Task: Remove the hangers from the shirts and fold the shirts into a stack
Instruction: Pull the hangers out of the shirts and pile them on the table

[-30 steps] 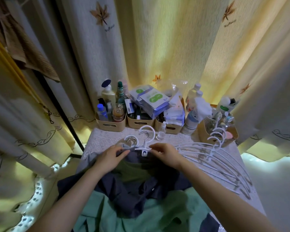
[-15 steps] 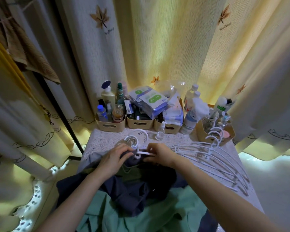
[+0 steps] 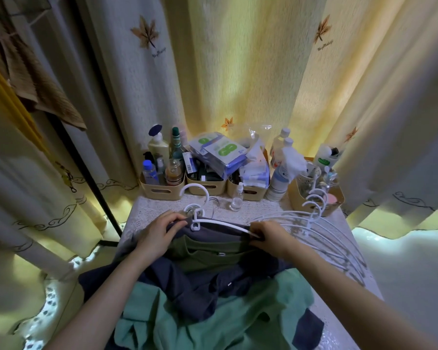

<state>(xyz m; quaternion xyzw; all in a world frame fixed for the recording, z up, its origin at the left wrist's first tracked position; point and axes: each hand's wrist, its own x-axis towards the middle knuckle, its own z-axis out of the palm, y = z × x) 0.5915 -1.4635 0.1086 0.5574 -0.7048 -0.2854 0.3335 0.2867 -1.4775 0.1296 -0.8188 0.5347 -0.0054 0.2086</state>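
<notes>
Our left hand [image 3: 159, 236] pinches the collar edge of the dark grey shirt [image 3: 213, 230] between thumb and curled fingers, right beside the neck of the white hanger [image 3: 195, 224]. Our right hand [image 3: 271, 236] has its fingers curled round the hanger's right arm, where it meets the shirt's shoulder. The hanger lies almost flat, with its hook pointing away from us over the table [image 3: 147, 213]; its right arm shows bare above the cloth between our two hands, while we cannot see its left arm.

That shirt tops a loose heap on the near part of the table. Under it lies an olive shirt [image 3: 213, 250], then a navy shirt [image 3: 187, 286], and closest to us a mint-green shirt [image 3: 225, 324]; none is folded.

To the right of the heap, a fanned pile of empty hangers [image 3: 310, 218] rests on the lace cover, just beside our right hand. Along the far edge stand beige baskets [image 3: 159, 192] packed with bottles and packets, with a small clear spray bottle [image 3: 237, 198] upright before them. Pale curtains [image 3: 238, 72] hang behind the table.
</notes>
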